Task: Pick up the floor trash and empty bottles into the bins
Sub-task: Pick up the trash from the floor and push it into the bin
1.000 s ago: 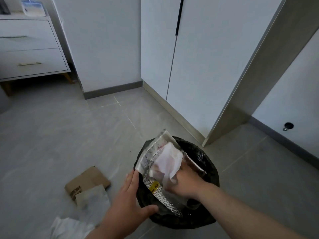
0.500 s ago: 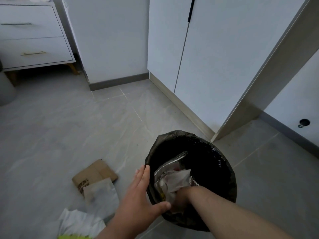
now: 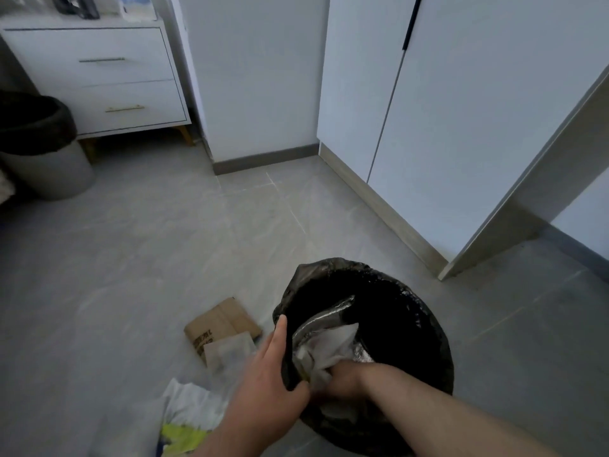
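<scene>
A round bin lined with a black bag (image 3: 412,305) stands on the floor at lower right. My right hand (image 3: 342,377) reaches down inside it, closed on white paper and a silver foil wrapper (image 3: 329,344). My left hand (image 3: 267,380) grips the bag's near rim, thumb inside, fingers along the outside. On the floor to the left lie a flattened brown cardboard piece (image 3: 220,321), a pale paper sheet (image 3: 230,354) over its corner, and a white and yellow wrapper (image 3: 188,420).
A second bin with a black liner (image 3: 39,150) stands at far left beside a white drawer unit (image 3: 108,80). White cupboard doors (image 3: 461,127) run along the right, with a slanted panel (image 3: 534,199) leaning near them. Grey tile floor lies between.
My right hand has pushed the foil wrapper and paper from above the rim down into the bin. My left hand has moved from beside the bin onto its rim. The view has shifted right.
</scene>
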Action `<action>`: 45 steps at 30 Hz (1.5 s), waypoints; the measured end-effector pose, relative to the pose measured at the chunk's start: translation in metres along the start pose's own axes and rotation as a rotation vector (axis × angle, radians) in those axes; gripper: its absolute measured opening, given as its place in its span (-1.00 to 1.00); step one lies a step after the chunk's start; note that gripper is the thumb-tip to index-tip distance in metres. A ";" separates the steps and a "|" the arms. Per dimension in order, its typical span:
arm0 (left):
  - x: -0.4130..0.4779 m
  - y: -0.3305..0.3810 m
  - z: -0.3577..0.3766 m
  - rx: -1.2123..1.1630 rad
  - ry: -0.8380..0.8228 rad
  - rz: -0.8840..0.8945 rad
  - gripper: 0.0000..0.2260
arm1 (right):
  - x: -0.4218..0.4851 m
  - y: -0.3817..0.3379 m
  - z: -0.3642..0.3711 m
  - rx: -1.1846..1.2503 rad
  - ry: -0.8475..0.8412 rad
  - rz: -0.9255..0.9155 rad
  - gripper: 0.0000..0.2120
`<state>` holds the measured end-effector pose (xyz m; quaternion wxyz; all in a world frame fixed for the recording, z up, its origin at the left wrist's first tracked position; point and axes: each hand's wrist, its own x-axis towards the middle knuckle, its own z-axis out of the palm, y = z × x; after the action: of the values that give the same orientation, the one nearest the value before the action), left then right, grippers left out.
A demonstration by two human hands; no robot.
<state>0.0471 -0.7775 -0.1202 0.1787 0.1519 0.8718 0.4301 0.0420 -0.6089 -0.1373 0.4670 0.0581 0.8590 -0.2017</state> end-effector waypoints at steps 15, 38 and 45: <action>-0.080 -0.095 -0.133 -0.127 0.347 -0.158 -0.24 | -0.129 -0.116 -0.050 -0.278 0.617 -0.506 -0.11; -0.088 -0.295 -0.101 0.246 0.294 -0.771 -0.30 | 0.139 -0.173 0.127 -0.050 0.424 0.026 -0.52; -0.044 -0.302 -0.111 0.357 0.058 -0.614 -0.18 | 0.137 -0.170 0.123 0.160 0.311 -0.022 -0.82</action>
<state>0.0041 -1.0490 -0.2923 0.2455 -0.1005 0.9429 0.2014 0.0118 -0.8254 -0.2601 0.3202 0.1160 0.9026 -0.2632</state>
